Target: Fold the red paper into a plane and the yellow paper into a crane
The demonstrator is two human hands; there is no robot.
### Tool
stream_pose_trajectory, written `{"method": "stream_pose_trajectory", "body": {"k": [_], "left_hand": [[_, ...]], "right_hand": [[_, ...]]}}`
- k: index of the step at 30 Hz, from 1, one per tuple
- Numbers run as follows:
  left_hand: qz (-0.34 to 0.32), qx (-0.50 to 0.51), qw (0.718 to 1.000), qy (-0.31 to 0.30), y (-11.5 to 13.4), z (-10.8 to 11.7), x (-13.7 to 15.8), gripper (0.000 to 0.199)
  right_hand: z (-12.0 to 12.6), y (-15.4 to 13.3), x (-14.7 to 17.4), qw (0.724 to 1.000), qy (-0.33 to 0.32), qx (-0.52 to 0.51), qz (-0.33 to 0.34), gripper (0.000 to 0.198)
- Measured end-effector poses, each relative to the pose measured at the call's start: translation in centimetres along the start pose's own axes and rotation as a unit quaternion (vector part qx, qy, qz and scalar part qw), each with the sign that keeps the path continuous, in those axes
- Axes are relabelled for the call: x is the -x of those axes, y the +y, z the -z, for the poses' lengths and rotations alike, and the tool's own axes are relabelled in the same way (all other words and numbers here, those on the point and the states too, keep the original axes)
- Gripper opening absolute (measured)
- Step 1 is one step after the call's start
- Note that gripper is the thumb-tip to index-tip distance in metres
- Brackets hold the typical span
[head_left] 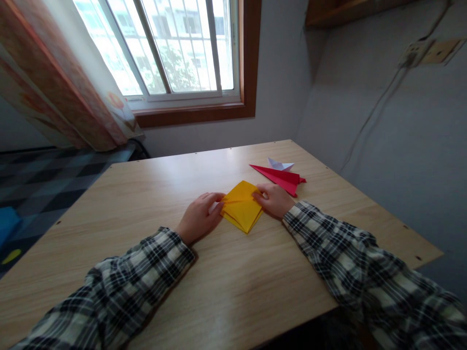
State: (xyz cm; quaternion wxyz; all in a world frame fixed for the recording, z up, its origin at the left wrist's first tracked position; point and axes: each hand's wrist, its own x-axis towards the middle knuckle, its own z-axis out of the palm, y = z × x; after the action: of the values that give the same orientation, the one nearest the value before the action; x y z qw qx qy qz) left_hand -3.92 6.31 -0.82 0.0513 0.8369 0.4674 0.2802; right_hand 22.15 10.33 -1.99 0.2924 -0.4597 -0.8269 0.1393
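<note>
A folded yellow paper point(242, 206), shaped like a diamond with layered flaps, is held just over the wooden table or resting on it; I cannot tell which. One corner points toward me. My left hand point(202, 214) pinches its left corner between thumb and fingers. At the right corner, my right hand point(272, 198) grips the paper the same way, thumb on top. Just beyond my right hand lies a red paper plane point(280, 178), its nose pointing left. Behind the plane sits a small white paper boat point(280, 165).
The wooden table point(164, 180) has its far edge below a barred window point(182, 48). A patterned curtain point(73, 73) hangs at the left, above a checkered surface point(36, 184) with a blue item point(8, 222). A cable point(372, 114) runs down the right wall from a socket point(416, 53).
</note>
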Motion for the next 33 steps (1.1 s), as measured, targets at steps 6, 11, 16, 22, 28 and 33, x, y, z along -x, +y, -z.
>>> {"method": "stream_pose_trajectory", "body": {"k": [6, 11, 16, 22, 28, 33], "left_hand": [[-0.006, -0.001, 1.0, 0.008, 0.1, 0.1, -0.1, 0.017], [0.01, 0.024, 1.0, 0.016, -0.2, 0.0, -0.2, 0.018], [0.017, 0.058, 0.998, 0.014, -0.4, 0.1, -0.1, 0.023], [0.02, 0.019, 1.0, 0.016, -0.2, 0.0, -0.2, 0.025], [0.023, 0.005, 1.0, -0.004, 0.0, 0.0, -0.1, 0.021], [0.034, 0.012, 0.999, -0.008, 0.2, 0.2, -0.1, 0.02]], "right_hand": [[0.0, -0.1, 0.0, 1.0, 0.0, -0.004, -0.01, 0.021], [-0.2, -0.3, -0.1, 1.0, 0.0, -0.02, 0.007, 0.022], [-0.4, -0.6, -0.2, 0.999, 0.002, -0.034, 0.03, 0.022], [-0.6, -0.7, -0.1, 0.999, -0.005, -0.035, 0.038, 0.02], [-0.6, -1.1, 0.0, 0.997, -0.023, -0.039, 0.058, 0.021], [-0.6, -1.3, 0.0, 0.995, -0.033, -0.048, 0.076, 0.02]]}}
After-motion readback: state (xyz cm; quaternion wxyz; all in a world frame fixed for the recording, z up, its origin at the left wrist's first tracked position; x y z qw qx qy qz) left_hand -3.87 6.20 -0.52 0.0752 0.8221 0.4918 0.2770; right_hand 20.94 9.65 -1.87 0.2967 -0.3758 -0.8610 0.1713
